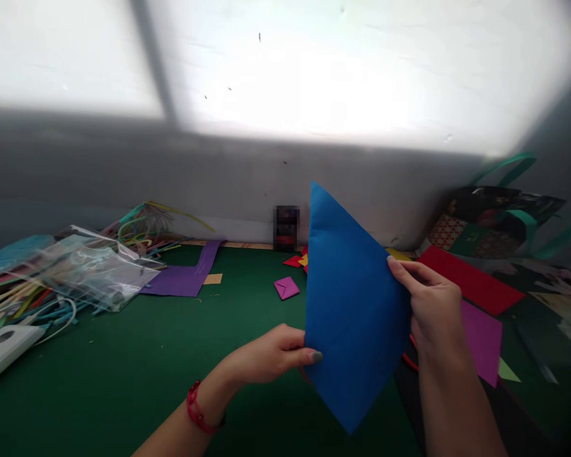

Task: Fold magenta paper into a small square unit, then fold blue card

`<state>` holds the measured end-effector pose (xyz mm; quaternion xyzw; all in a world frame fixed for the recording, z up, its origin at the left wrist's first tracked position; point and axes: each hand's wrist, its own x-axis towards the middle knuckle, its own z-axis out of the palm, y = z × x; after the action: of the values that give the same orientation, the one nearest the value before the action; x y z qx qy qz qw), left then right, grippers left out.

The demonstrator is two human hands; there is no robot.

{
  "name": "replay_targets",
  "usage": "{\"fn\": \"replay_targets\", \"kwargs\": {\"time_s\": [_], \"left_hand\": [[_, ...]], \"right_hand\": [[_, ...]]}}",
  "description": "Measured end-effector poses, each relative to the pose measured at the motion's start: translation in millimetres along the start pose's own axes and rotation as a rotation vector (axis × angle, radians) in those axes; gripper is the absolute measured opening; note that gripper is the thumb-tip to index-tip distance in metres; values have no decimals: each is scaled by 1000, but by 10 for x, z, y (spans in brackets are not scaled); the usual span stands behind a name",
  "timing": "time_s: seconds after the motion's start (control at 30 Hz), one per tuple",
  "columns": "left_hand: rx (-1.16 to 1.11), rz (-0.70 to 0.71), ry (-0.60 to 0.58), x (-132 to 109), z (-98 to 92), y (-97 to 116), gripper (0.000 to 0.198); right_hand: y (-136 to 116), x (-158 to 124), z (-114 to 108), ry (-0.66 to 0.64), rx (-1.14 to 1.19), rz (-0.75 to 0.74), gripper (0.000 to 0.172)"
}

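Note:
A large sheet of blue paper (354,311) is held up above the green tabletop, slanted with one corner pointing down. My left hand (285,352) pinches its lower left edge, thumb on the near face and fingers behind. On the upper right edge, my right hand (426,292) grips the same sheet between thumb and fingers. Beyond the sheet's left side lies a small folded magenta paper (286,287). Red and yellow folded pieces (294,261) are partly hidden behind the blue paper.
At left are a clear plastic bag (109,273), bundled coloured strips, a white device (9,349) and purple paper (181,279). To the right lie red paper (471,279), magenta paper (483,339) and a patterned bag (476,235). A dark pixelated object (286,228) stands near the wall.

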<state>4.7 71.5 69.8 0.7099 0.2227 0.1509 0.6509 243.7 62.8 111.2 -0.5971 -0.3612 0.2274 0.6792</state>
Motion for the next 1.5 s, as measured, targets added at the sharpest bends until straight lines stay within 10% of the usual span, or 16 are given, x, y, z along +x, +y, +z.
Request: {"fn": "replay_targets", "kwargs": {"time_s": [0.3,0.7,1.5], "left_hand": [[16,-51,-9,-15,-9,-6,32],[-231,-5,597,-145,-222,69,40],[-4,34,693,-172,-369,17,29]], "right_hand": [[-18,18,-5,-14,-48,7,21],[-164,-217,146,-547,-347,-89,26],[-179,-271,248,-566,-351,-113,28]]}}
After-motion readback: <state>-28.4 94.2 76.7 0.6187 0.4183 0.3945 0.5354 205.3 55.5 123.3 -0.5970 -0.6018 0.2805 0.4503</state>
